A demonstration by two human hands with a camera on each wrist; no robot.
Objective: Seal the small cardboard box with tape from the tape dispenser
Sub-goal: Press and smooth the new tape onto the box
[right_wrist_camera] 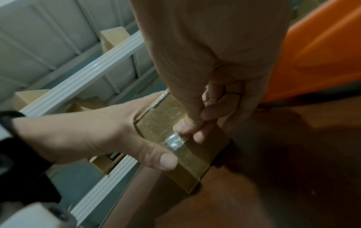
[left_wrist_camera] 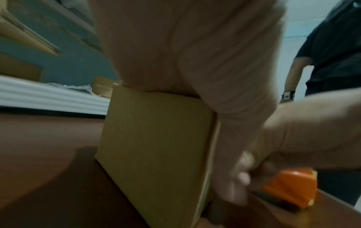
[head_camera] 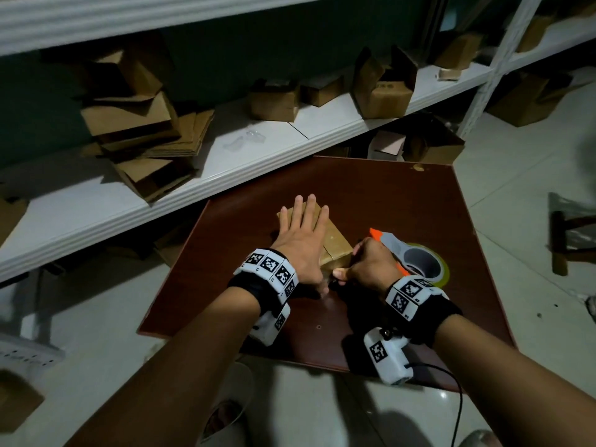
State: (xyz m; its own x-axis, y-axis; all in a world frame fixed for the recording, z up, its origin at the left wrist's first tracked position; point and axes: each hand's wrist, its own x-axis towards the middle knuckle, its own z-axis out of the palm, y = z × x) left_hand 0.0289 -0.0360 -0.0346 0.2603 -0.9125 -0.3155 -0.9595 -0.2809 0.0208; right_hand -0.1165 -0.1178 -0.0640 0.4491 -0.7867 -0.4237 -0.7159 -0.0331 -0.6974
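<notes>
The small cardboard box [head_camera: 333, 243] lies near the middle of the dark red table [head_camera: 403, 201]. The left hand [head_camera: 301, 243] presses flat on its top, fingers straight toward 12 o'clock. At 3 o'clock of the box, the right hand [head_camera: 371, 267] grips the orange-grey tape dispenser [head_camera: 416, 256], its fingertips on clear tape [right_wrist_camera: 175, 141] on the box's near end.
</notes>
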